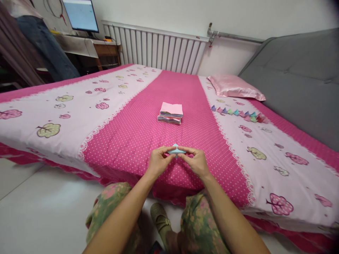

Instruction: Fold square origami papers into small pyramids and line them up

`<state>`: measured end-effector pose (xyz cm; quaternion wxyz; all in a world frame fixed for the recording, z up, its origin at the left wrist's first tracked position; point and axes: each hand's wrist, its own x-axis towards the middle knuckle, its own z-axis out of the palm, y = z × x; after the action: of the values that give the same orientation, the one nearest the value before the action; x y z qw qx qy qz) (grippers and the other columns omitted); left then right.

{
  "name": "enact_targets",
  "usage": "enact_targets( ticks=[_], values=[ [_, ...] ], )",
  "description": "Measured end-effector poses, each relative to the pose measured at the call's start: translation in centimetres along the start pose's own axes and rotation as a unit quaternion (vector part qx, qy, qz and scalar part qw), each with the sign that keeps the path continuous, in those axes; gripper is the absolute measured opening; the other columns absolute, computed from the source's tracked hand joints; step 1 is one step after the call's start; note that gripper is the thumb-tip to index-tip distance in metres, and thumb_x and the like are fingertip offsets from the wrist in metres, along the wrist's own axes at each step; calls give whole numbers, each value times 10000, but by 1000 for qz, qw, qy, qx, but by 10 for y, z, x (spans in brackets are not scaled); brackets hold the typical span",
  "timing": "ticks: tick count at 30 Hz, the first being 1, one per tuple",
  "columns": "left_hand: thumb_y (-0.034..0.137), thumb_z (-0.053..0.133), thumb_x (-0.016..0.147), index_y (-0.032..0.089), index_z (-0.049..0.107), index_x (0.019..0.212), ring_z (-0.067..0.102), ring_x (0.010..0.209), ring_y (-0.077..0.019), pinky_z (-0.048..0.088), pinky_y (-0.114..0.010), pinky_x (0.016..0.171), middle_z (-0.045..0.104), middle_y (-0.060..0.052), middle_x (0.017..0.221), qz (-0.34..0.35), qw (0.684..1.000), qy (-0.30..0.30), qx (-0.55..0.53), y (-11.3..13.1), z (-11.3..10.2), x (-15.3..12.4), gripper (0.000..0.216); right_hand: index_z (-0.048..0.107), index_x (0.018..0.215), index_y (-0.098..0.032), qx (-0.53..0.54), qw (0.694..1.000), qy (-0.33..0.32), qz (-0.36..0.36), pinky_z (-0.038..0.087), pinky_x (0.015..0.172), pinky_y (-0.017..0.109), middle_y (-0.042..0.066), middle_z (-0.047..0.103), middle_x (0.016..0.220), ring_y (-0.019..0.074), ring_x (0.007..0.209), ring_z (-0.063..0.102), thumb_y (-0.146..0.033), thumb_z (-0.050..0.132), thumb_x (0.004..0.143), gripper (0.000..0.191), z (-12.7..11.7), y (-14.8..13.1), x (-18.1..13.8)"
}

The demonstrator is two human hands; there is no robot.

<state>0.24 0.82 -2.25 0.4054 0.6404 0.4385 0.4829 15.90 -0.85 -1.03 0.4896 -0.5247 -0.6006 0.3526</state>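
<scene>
A small light-blue piece of folded paper [176, 149] is pinched between my two hands, just above the pink dotted bedspread [127, 148]. My left hand [159, 160] grips its left side between thumb and forefinger. On the right side, my right hand [195, 161] pinches it the same way, and the fingertips of both hands nearly meet in the middle. Fingers cover much of the paper, so its exact fold is partly hidden. Beyond my hands lies a stack of square coloured paper [171, 108], a pink sheet on top.
A row of small folded paper pieces [238, 113] in several colours lies at the right, near a pink pillow [237, 86]. A grey headboard [299, 70] bounds the right side. At the back are a radiator [156, 47] and a desk with a monitor [81, 16].
</scene>
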Motion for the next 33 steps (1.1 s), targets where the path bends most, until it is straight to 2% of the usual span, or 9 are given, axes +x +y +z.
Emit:
enact_targets(
  ticks=[4, 11, 14, 19, 23, 26, 29, 33],
  values=[
    [199, 643, 697, 174, 674, 981, 626, 709, -141, 501, -250, 648, 698, -66, 879, -2, 1000, 21, 23, -2, 0, -1, 286, 706, 918, -178, -31, 999, 21, -6, 478, 635, 298, 65, 720, 862, 189, 709, 638, -284, 672, 680, 263, 2, 2, 0],
    [188, 622, 740, 180, 686, 923, 617, 713, -145, 487, -265, 668, 695, -65, 823, 97, 986, 28, 135, 3, -3, -4, 194, 718, 869, -217, -88, 993, 29, -67, 470, 654, 298, 47, 722, 830, 186, 708, 637, -310, 652, 722, 186, 1, 9, 0],
    [191, 623, 744, 173, 691, 890, 594, 676, -136, 467, -249, 633, 681, -53, 755, 107, 983, 20, 145, 5, -4, -2, 162, 720, 817, -231, -106, 989, 28, -103, 462, 657, 286, 32, 719, 796, 178, 716, 630, -298, 642, 735, 132, 0, 6, 0],
    [229, 627, 736, 178, 693, 879, 583, 640, -128, 457, -236, 595, 670, -42, 728, 64, 990, 7, 126, 2, -5, 0, 165, 706, 782, -212, -105, 989, 22, -100, 446, 640, 268, 26, 705, 763, 160, 684, 609, -311, 631, 743, 131, -1, 3, -2],
    [240, 645, 707, 157, 656, 961, 629, 661, -136, 497, -244, 631, 688, -46, 759, 1, 1000, 27, 15, -3, -4, 0, 267, 696, 805, -176, -85, 995, 34, -47, 443, 623, 270, 37, 698, 737, 154, 631, 587, -348, 638, 727, 198, -2, 4, -1],
    [247, 657, 690, 145, 662, 928, 652, 687, -154, 520, -269, 672, 699, -59, 768, -18, 998, 45, -35, -6, -3, 0, 259, 698, 818, -161, -75, 996, 39, -23, 447, 620, 276, 46, 699, 721, 158, 620, 587, -362, 642, 716, 232, -1, 3, -1],
    [255, 659, 687, 149, 683, 875, 662, 708, -165, 526, -282, 697, 710, -70, 801, -27, 998, 44, -21, -7, -3, 0, 217, 703, 820, -161, -69, 996, 47, -23, 455, 627, 280, 52, 706, 741, 160, 627, 595, -360, 653, 702, 236, -1, 0, -2],
    [249, 647, 697, 161, 686, 895, 663, 705, -166, 526, -287, 691, 713, -66, 812, -36, 999, 35, 19, -7, -5, 1, 221, 710, 797, -170, -76, 994, 65, -43, 461, 620, 281, 50, 711, 731, 157, 614, 596, -334, 672, 681, 204, 0, -2, -3]
  ],
)
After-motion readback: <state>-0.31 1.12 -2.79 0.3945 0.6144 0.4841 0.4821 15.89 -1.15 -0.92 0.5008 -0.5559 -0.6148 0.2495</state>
